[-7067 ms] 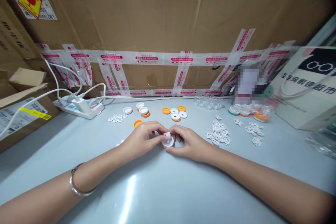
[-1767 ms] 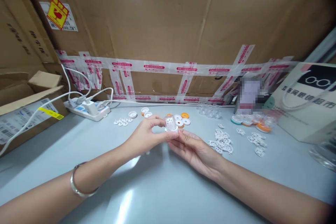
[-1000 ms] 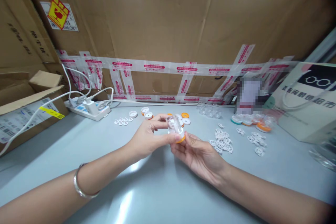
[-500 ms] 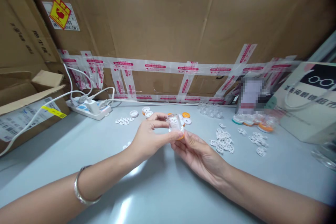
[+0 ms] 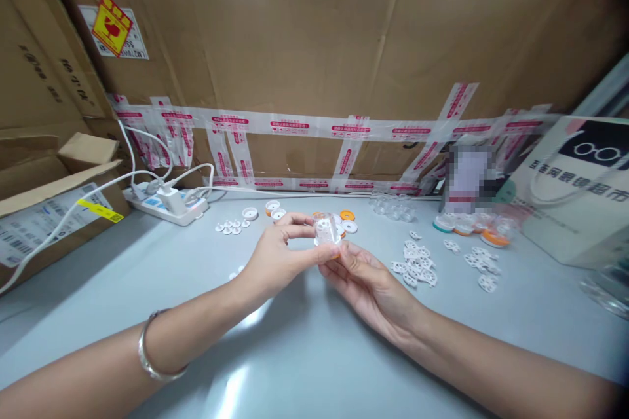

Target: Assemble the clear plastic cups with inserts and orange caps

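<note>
Between my two hands, above the table, is a small clear plastic container (image 5: 325,229) with white pieces inside and a white and orange base, mostly covered by fingers. My left hand (image 5: 285,245) grips it from the left, thumb along the base. The fingers of my right hand (image 5: 361,272) close on the base from below and the right. Behind it lie orange and white ring-shaped caps (image 5: 348,215). Right of my hands is a pile of white perforated plastic pieces (image 5: 417,262). Small white stemmed parts (image 5: 232,227) stand to the left.
Several clear cups (image 5: 393,207) stand at the back. Capped containers (image 5: 474,226) sit near a paper bag (image 5: 574,190) at right. A power strip (image 5: 170,204) with white cables and an open cardboard box (image 5: 59,203) are at left. A large taped carton (image 5: 295,46) walls the back.
The clear container has tilted slightly, and its orange base shows less. Both hands keep their hold on it, with only a slight shift of the fingers.
</note>
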Demonstrator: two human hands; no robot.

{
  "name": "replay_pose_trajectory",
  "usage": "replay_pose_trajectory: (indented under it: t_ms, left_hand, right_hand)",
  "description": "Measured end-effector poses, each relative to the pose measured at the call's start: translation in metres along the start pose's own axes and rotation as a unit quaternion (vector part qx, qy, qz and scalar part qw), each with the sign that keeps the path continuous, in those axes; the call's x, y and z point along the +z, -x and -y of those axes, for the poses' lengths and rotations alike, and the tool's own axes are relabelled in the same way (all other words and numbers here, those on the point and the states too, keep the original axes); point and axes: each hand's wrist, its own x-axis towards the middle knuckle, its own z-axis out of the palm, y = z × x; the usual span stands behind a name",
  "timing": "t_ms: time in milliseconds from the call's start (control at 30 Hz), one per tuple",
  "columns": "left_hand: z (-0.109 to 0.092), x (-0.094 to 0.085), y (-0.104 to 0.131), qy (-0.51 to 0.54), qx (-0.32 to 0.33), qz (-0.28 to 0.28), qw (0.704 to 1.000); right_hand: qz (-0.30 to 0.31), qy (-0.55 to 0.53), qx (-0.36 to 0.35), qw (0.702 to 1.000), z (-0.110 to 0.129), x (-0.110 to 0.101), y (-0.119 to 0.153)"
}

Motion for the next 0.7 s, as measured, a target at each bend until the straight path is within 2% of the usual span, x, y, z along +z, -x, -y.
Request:
replay_pose_trajectory:
  t_ms: [133, 233, 400, 467, 533, 600, 633, 700]
  left_hand:
    - [0.009, -0.001, -0.004, -0.028, 0.036, 0.037, 0.998]
    - [0.018, -0.001, -0.004, -0.098, 0.090, 0.038, 0.990]
    - [0.025, 0.003, 0.001, -0.191, 0.170, 0.051, 0.966]
    - [0.026, 0.003, 0.002, -0.196, 0.172, 0.041, 0.965]
    - [0.025, 0.002, 0.003, -0.190, 0.165, 0.033, 0.967]
    - [0.024, 0.001, 0.004, -0.182, 0.155, 0.031, 0.971]
    - [0.024, 0.000, 0.004, -0.178, 0.149, 0.033, 0.972]
    - [0.023, 0.000, 0.005, -0.171, 0.137, 0.041, 0.975]
  right_hand:
    - [-0.018, 0.044, 0.018, 0.999, 0.009, -0.001, -0.003]
    - [-0.010, 0.132, 0.012, 0.991, 0.010, -0.004, -0.004]
    - [-0.030, 0.312, -0.072, 0.947, 0.006, -0.014, -0.011]
    - [-0.049, 0.345, -0.098, 0.932, 0.016, -0.018, -0.018]
    - [-0.088, 0.375, -0.133, 0.913, 0.038, -0.024, -0.025]
    - [-0.143, 0.424, -0.178, 0.876, 0.071, -0.032, -0.029]
    - [-0.167, 0.465, -0.198, 0.847, 0.089, -0.037, -0.029]
    - [-0.213, 0.574, -0.210, 0.762, 0.125, -0.050, -0.024]
